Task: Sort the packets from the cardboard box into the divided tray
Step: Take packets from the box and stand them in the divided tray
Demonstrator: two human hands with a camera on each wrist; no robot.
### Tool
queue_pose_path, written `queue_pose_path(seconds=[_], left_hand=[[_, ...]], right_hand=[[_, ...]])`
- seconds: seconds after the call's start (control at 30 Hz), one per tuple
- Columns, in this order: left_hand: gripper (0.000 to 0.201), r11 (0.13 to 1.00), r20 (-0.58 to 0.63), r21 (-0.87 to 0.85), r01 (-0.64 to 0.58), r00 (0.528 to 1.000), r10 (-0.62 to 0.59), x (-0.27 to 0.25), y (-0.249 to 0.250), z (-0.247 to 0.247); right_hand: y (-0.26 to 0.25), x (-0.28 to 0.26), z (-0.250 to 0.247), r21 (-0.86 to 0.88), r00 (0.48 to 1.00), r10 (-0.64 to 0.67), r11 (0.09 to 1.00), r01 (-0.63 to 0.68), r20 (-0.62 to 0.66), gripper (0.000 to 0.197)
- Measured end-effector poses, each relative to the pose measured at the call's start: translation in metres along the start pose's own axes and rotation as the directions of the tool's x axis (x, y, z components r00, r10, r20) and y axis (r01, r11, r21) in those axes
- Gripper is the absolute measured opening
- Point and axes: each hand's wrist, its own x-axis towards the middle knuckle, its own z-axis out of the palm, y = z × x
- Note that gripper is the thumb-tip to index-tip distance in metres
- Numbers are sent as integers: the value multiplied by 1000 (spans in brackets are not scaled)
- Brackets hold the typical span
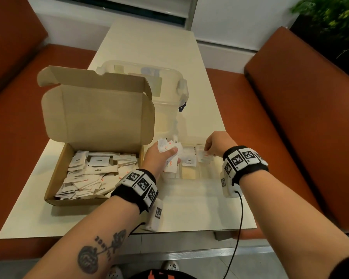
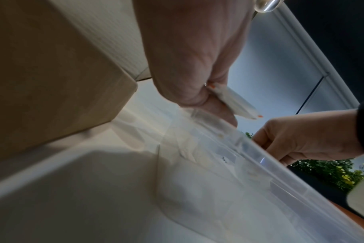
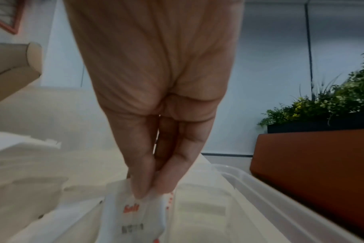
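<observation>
Left hand (image 1: 159, 158) clutched a bunch of packets (image 1: 170, 151); right hand (image 1: 216, 143), at its 3 o'clock, pinched one salt packet (image 3: 133, 212) (thumb and fingertips closed tight) over the divided tray (image 1: 191, 175).

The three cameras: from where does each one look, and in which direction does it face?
Head: from above, looking forward and down at the table, cardboard box and divided tray; both forearms show.
Left wrist: low beside the box, looking along the left hand gripping packets.
Right wrist: looking down along the right hand pinching a Salt packet over the tray.
Shared: the tray appears in all three.
</observation>
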Motion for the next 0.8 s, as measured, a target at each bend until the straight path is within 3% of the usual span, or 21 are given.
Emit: queue_pose_path(seconds=[0.17, 0.5, 0.8], left_hand=[[33, 999, -15, 31, -9, 1000, 9, 0, 0, 0], [30, 1000, -21, 9, 1, 1000, -1, -1, 1, 2], [27, 1000, -21, 25, -2, 1000, 2, -1, -1, 1]], right_hand=[[-2, 5, 9, -83, 999, 18, 996, -14, 39, 13], [-4, 12, 12, -180, 999, -3, 984, 10, 41, 9], [-2, 11, 12, -168, 999, 9, 986, -3, 35, 14]])
